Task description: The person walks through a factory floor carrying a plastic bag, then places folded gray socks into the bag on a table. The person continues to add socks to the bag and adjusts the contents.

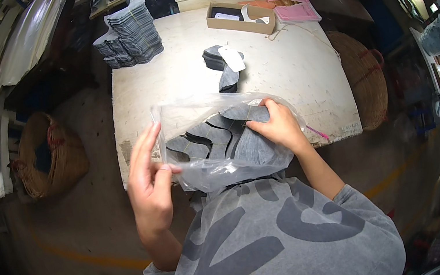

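A clear plastic bag (pixel 209 176) lies at the table's near edge, close to my body. Inside it are several bundles of grey curved cut pieces (pixel 217 137), tied with thin string. My left hand (pixel 151 188) holds the bag's left edge, its fingers stretched up along the plastic and the thumb pressing from below. At the bag's right side, my right hand (pixel 283 126) grips the rightmost grey bundle between thumb and fingers. Whether plastic lies under those fingers is hard to tell. Beyond the bag, a small grey bundle (pixel 229 81) carries a white card (pixel 231 59).
Tall stacks of grey cut pieces (pixel 134 35) stand at the white table's (pixel 176 57) far left. A cardboard tray (pixel 238 21) and a pink booklet (pixel 298 10) are far right. Wicker baskets flank the table, left (pixel 69 164) and right (pixel 363 80). A pink pen-like stick (pixel 318 132) lies near the right edge.
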`<control>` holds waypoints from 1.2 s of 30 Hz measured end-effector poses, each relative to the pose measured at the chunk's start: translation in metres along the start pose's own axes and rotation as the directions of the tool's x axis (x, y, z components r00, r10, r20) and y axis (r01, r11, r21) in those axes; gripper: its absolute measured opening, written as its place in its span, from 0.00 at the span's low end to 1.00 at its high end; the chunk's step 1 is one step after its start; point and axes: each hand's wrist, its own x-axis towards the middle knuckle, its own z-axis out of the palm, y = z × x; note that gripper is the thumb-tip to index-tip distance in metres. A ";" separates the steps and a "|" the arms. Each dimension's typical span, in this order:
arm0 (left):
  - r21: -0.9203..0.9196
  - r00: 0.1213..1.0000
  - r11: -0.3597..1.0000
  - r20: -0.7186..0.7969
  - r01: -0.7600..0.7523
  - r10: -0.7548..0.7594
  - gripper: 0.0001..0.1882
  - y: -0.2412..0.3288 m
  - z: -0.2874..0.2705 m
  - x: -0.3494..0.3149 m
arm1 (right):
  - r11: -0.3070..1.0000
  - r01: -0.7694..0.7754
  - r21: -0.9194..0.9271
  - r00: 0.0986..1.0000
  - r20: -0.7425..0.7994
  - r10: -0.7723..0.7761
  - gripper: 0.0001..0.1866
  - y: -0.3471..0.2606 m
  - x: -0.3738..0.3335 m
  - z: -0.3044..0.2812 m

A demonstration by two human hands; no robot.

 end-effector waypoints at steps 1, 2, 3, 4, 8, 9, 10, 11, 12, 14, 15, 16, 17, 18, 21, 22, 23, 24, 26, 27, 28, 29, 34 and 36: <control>0.104 0.985 0.985 -0.085 -0.139 0.148 0.29 0.000 0.002 0.000 | 1.000 0.001 0.023 1.000 -0.005 -0.001 0.36 0.000 0.000 -0.001; 0.182 0.967 0.968 -0.155 -0.173 0.202 0.25 0.001 0.005 -0.003 | 0.999 -0.007 0.041 1.000 -0.002 0.007 0.35 0.001 -0.001 -0.002; 0.179 0.963 0.952 -0.059 -0.249 0.263 0.24 -0.002 0.011 -0.001 | 0.998 0.001 0.064 1.000 -0.015 0.000 0.35 0.001 -0.001 -0.002; 0.169 0.946 0.931 0.035 -0.323 0.322 0.22 -0.008 0.015 0.006 | 0.998 -0.011 0.057 1.000 -0.011 0.012 0.35 0.001 -0.001 -0.002; -0.149 0.917 0.987 0.400 0.056 0.009 0.24 -0.065 0.080 0.038 | 0.997 0.000 0.071 0.998 -0.060 0.004 0.34 -0.002 -0.001 0.004; -0.016 0.860 0.961 0.451 0.274 -0.238 0.27 -0.083 0.099 0.041 | 0.997 0.002 0.078 0.997 -0.074 0.004 0.34 -0.002 0.000 0.006; 0.139 0.807 0.959 0.519 0.247 -0.282 0.31 -0.100 0.113 0.040 | 0.998 0.007 0.061 0.996 -0.085 -0.002 0.34 -0.001 0.001 0.006; 0.352 0.723 0.898 0.544 0.264 -0.426 0.34 -0.115 0.126 0.038 | 0.999 0.010 0.044 0.995 -0.097 -0.006 0.33 0.000 0.001 0.008; 0.398 0.731 0.903 0.566 0.163 -0.381 0.37 -0.125 0.139 0.031 | 1.000 0.008 0.028 0.995 -0.100 -0.005 0.33 0.003 0.002 0.008; 0.121 0.765 0.974 0.603 0.193 -0.226 0.38 -0.136 0.151 0.026 | 0.996 0.047 0.079 0.987 -0.154 -0.034 0.33 0.010 0.004 0.009; -0.051 0.735 0.961 0.655 0.272 -0.173 0.39 -0.139 0.154 0.024 | 0.992 0.065 0.108 0.984 -0.173 -0.046 0.33 0.013 0.005 0.010; -0.105 0.718 0.928 0.666 0.358 -0.201 0.39 -0.139 0.156 0.023 | 0.992 0.103 0.076 0.974 -0.210 -0.085 0.33 0.016 0.006 0.012; -0.157 0.692 0.890 0.691 0.428 -0.211 0.40 -0.138 0.157 0.022 | 0.990 0.104 0.096 0.977 -0.199 -0.083 0.33 0.018 0.007 0.014; -0.243 0.696 0.839 0.688 0.487 -0.205 0.41 -0.136 0.159 0.022 | 0.986 0.124 0.112 0.973 -0.210 -0.098 0.33 0.018 0.007 0.017; -0.083 0.760 0.951 0.624 0.297 -0.183 0.43 -0.133 0.164 0.023 | 0.980 0.158 0.119 0.968 -0.214 -0.130 0.31 0.016 0.005 0.017; -0.058 0.762 0.962 0.624 0.266 -0.173 0.45 -0.134 0.164 0.023 | 0.988 0.104 0.113 0.986 -0.144 -0.087 0.30 0.014 0.004 0.013; 0.008 0.768 0.972 0.610 0.237 -0.193 0.45 -0.134 0.164 0.023 | 0.973 0.189 0.130 0.974 -0.148 -0.170 0.29 0.011 0.003 0.007; 0.074 0.765 0.975 0.609 0.208 -0.209 0.45 -0.135 0.164 0.022 | 0.967 0.208 0.148 0.977 -0.085 -0.197 0.28 0.013 -0.002 -0.006; 0.202 0.747 0.963 0.609 0.178 -0.266 0.46 -0.138 0.161 0.022 | 0.907 0.410 0.102 0.909 -0.131 -0.396 0.19 0.015 -0.013 -0.034; 0.139 0.734 0.970 0.634 0.201 -0.243 0.47 -0.139 0.158 0.023 | 0.892 0.395 0.222 0.918 -0.126 -0.375 0.17 0.016 -0.016 -0.047; 0.107 0.708 0.967 0.663 0.231 -0.242 0.47 -0.140 0.157 0.024 | 0.850 0.407 0.335 0.914 -0.145 -0.380 0.15 0.017 -0.019 -0.059; 0.042 0.697 0.966 0.685 0.254 -0.213 0.47 -0.140 0.155 0.026 | 0.796 0.413 0.442 0.910 -0.164 -0.381 0.12 0.018 -0.021 -0.069; 0.208 0.709 0.949 0.631 0.237 -0.315 0.46 -0.135 0.155 0.025 | 0.668 0.327 0.669 0.911 -0.410 -0.036 0.08 0.027 -0.017 -0.086; 0.256 0.728 0.946 0.608 0.199 -0.318 0.44 -0.130 0.148 0.024 | 0.629 0.318 0.710 0.894 -0.445 0.051 0.08 0.034 -0.004 -0.084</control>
